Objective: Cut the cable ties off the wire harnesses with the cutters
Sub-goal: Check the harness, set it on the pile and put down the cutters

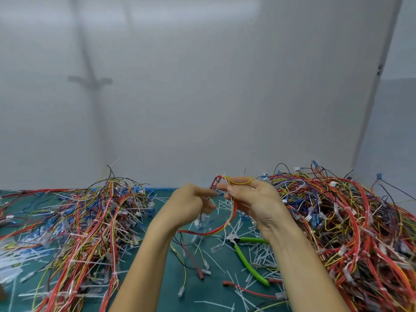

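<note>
Red-yellow wire loop (pixel 234 210) in curled right grip (pixel 252 199); blurred left grip (pixel 189 203) hold unclear.

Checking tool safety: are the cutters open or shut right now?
Open: the cutters lie on the mat with their green handles spread wide apart.

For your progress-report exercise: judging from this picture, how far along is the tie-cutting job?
Done: cut tie scraps litter the mat. In hand: the right hand grips one harness, the blurred left hand beside it; the cutters lie unused on the mat. Left: the right pile has many tied bundles.
</note>
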`<state>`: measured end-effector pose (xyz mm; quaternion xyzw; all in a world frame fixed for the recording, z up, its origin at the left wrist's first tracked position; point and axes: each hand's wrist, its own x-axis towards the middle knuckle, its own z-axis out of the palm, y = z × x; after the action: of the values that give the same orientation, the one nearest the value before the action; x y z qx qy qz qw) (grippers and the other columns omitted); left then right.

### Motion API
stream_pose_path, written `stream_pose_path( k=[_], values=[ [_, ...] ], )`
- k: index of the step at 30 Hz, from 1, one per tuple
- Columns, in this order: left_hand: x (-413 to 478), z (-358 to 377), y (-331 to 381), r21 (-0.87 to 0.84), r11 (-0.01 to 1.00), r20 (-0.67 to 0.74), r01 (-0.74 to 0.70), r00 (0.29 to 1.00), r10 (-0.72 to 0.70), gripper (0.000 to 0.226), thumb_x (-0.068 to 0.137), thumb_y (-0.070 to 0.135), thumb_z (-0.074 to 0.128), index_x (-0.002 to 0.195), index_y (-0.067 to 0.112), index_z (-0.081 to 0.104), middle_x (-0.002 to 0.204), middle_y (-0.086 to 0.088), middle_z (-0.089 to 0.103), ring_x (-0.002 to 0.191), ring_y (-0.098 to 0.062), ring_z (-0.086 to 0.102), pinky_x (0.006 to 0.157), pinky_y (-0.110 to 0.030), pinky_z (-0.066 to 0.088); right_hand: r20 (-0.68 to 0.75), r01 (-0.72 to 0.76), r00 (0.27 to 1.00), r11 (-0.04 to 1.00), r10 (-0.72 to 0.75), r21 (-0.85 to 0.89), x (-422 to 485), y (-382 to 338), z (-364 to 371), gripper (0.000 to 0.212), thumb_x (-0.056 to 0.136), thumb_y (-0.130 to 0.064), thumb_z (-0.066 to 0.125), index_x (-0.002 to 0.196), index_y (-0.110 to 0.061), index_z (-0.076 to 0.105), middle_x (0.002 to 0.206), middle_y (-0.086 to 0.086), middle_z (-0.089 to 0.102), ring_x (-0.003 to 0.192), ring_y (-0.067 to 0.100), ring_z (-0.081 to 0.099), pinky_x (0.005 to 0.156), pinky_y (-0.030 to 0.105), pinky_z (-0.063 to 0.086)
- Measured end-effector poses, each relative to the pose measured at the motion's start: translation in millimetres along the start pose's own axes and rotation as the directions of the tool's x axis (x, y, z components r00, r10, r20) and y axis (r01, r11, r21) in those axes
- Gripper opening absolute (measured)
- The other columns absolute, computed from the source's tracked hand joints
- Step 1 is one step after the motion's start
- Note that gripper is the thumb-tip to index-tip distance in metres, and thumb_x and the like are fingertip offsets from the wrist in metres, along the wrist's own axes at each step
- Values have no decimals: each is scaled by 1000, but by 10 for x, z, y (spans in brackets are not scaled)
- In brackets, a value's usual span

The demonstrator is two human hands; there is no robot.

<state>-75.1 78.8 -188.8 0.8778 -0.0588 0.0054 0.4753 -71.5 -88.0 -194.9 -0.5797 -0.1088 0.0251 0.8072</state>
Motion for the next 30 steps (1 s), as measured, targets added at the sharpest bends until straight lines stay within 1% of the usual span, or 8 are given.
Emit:
stream_pose_path(
  k=[2,4,8,11,14,17,23,30],
  values=[
    [50,26,8,-442,894,-87,73,989,-124,40,92,-5,34,112,2,68,102,-15,74,84,-17,72,72,-22,56,106,61,993,997,-56,-47,-21,-8,18,17,82,10,68,93,-3,67,89,15,77,69,16,72,63,19,55],
    [67,4,23,-781,615,-10,110,982,-189,29,98,8,40,103,-4,67,102,-21,73,82,-26,74,67,-33,60,226,96,973,982,-57,-165,-53,-19,17,21,80,9,71,97,-2,65,91,17,76,74,20,73,71,21,56],
    [73,-15,35,-948,308,26,80,984,-176,31,102,21,47,109,-6,61,91,-18,74,69,-21,74,58,-30,61,447,84,886,909,120,-409,-126,-9,40,22,81,8,72,92,-8,63,86,12,77,82,24,74,73,21,55],
    [62,0,40,-935,353,-83,-32,988,-132,18,101,6,44,102,1,61,82,-8,76,66,-15,73,62,-27,61,383,74,890,751,247,-656,-101,40,42,21,82,8,71,94,-8,65,92,13,77,80,17,70,78,30,58],
    [37,-66,20,-859,496,-182,-127,981,-63,20,98,4,48,103,11,67,92,-7,76,73,-13,73,70,-26,60,198,104,974,563,108,-820,-40,50,-10,26,85,10,61,88,-14,71,93,4,77,86,12,71,85,33,57],
    [-10,-79,64,-765,619,-234,-181,972,-6,24,97,3,51,107,18,68,92,-1,77,74,-11,74,70,-23,59,-99,41,983,710,-155,-703,-8,-15,-23,35,92,6,46,87,-22,66,88,-4,75,79,14,71,68,30,53],
    [-76,87,215,-624,730,-287,-279,951,118,25,97,6,54,107,22,71,101,-5,76,82,-11,73,75,-20,57,-268,324,826,806,-496,-495,-78,-210,73,3,92,-26,64,91,-28,62,87,-8,69,78,10,65,69,26,46],
    [-18,259,277,-615,686,-456,-389,885,92,28,96,2,54,99,22,74,94,1,76,81,-10,71,81,-21,58,-407,386,491,611,-770,-691,-247,-348,158,30,83,-24,63,106,-21,44,101,-1,48,95,23,46,79,38,42]
  ],
)
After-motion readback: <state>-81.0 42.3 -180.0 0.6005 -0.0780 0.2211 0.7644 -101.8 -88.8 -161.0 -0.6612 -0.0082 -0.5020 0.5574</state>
